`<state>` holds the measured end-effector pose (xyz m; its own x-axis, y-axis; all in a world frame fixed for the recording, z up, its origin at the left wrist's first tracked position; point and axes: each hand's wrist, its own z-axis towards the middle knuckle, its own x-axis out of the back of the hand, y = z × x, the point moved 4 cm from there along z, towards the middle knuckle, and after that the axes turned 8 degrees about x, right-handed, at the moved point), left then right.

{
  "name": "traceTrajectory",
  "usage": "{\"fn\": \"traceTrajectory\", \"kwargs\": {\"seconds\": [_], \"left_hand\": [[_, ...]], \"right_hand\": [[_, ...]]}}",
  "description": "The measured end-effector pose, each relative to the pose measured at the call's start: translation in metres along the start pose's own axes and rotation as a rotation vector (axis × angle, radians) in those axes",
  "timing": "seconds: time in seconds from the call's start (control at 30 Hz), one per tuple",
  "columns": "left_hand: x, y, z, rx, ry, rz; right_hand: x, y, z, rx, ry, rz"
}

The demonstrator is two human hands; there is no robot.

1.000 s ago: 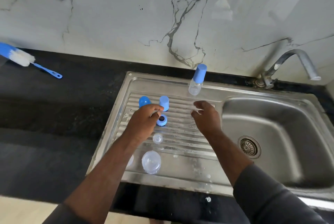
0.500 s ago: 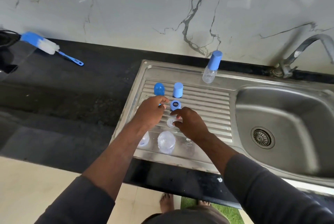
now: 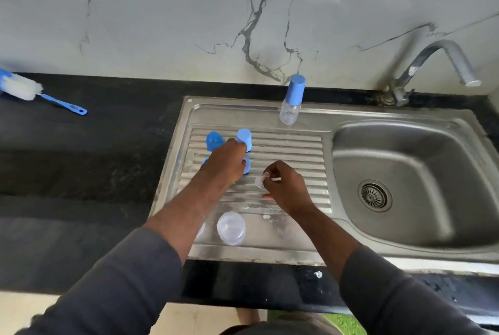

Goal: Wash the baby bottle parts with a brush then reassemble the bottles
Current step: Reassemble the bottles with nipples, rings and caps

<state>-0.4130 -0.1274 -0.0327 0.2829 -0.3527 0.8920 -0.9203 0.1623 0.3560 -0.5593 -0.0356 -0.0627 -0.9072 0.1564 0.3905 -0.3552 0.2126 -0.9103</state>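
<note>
My left hand (image 3: 224,164) reaches over the ribbed drainboard (image 3: 291,151) with its fingers curled on a blue collar ring (image 3: 246,166). Just behind it stand a domed blue cap (image 3: 214,140) and a flat-topped blue cap (image 3: 244,138). My right hand (image 3: 286,189) pinches a small clear nipple (image 3: 260,181) just above the drainboard. A clear bottle body (image 3: 231,228) stands near the front edge. Another clear part (image 3: 201,229) is mostly hidden by my left forearm. An assembled bottle (image 3: 291,102) with a blue cap stands at the back rim.
A blue-handled bottle brush (image 3: 29,90) lies on the black counter (image 3: 81,162) far left. The steel basin (image 3: 410,226) with its drain (image 3: 374,195) is to the right, under the tap (image 3: 445,62). A marble wall rises behind.
My right hand came back from near the assembled bottle and picked the clear nipple up off the drainboard. My left hand has closed over the blue ring.
</note>
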Motion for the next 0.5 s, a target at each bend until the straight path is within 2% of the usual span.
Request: {"fn": "traceTrajectory", "kwargs": {"seconds": [0.1, 0.2, 0.33, 0.43, 0.5], "left_hand": [[-0.013, 0.008, 0.008, -0.069, -0.022, 0.124], [-0.023, 0.009, 0.006, -0.088, -0.075, 0.201], [-0.035, 0.005, 0.007, -0.075, -0.07, 0.18], [-0.03, 0.002, 0.01, -0.047, -0.047, 0.03], [-0.021, 0.0, 0.009, 0.054, -0.047, -0.219]], "right_hand": [[0.016, 0.006, -0.002, -0.042, 0.066, 0.096], [0.026, 0.011, -0.002, -0.046, 0.075, 0.068], [0.033, 0.017, -0.005, -0.073, 0.077, 0.045], [0.035, 0.013, -0.007, -0.069, 0.087, 0.085], [0.036, 0.008, -0.007, -0.087, 0.099, 0.194]]}}
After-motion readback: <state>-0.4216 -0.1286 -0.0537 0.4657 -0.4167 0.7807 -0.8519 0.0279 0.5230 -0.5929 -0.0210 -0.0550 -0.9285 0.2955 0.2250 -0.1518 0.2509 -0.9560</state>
